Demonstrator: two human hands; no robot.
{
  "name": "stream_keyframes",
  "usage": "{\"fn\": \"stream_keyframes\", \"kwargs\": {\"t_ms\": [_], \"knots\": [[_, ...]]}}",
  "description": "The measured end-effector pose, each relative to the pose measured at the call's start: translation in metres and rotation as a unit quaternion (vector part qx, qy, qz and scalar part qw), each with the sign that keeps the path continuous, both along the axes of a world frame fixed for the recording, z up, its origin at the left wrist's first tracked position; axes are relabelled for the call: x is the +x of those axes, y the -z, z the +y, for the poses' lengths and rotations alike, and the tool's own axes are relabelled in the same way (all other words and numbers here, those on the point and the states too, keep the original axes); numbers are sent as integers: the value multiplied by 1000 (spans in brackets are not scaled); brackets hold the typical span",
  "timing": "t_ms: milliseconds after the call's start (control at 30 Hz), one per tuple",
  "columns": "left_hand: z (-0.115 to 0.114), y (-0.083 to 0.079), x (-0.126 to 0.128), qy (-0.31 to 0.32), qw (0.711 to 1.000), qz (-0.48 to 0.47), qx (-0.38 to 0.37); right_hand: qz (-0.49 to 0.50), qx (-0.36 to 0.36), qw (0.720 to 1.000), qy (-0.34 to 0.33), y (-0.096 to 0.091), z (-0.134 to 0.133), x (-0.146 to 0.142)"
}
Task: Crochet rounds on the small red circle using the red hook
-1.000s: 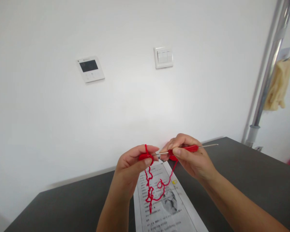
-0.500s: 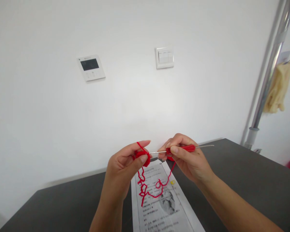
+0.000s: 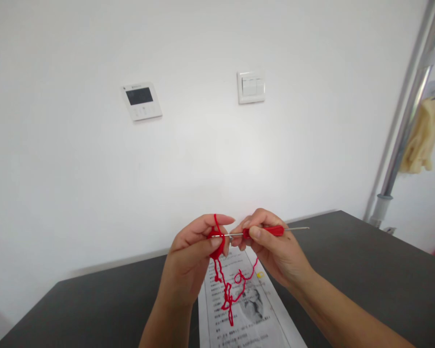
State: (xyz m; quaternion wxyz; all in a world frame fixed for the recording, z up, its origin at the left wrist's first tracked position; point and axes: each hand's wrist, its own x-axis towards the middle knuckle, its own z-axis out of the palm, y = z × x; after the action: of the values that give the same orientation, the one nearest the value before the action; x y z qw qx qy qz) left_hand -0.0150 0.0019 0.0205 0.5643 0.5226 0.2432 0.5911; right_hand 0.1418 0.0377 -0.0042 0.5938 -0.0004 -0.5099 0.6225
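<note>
My left hand pinches a small red crochet piece between thumb and fingers, with red yarn looped over the index finger and dangling in a tangle below. My right hand grips a crochet hook by its red handle, held level. The metal tip of the hook points left and reaches into the red piece. Both hands are raised above a printed paper sheet.
The paper sheet lies on a dark grey table against a white wall. A thermostat panel and a light switch are on the wall. A metal pole with a beige cloth stands at the right.
Both hands have come closer together and dropped slightly. The hook's tip has slid left into the red piece, and the dangling yarn swings beneath.
</note>
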Motion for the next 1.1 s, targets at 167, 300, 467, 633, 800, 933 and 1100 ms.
{"fn": "stream_keyframes", "kwargs": {"t_ms": [167,300,467,633,800,933,1100], "knots": [[-2,-5,3,13,999,-35,-26,-21,78,994,69,6,8,8],[-5,-8,3,58,996,-59,-39,-36,132,986,93,7,13,15],[-5,-9,3,94,987,-104,-75,-81,275,944,162,-2,11,27],[-4,-10,7,122,976,-139,-118,-138,396,883,211,-8,6,39],[-4,-8,11,107,982,-121,-96,-66,102,987,101,-9,0,29],[-4,-6,10,110,984,-103,-91,-76,-10,997,11,-12,-1,24],[-4,-6,7,109,983,-109,-100,-98,156,975,121,-10,-3,32]]}}
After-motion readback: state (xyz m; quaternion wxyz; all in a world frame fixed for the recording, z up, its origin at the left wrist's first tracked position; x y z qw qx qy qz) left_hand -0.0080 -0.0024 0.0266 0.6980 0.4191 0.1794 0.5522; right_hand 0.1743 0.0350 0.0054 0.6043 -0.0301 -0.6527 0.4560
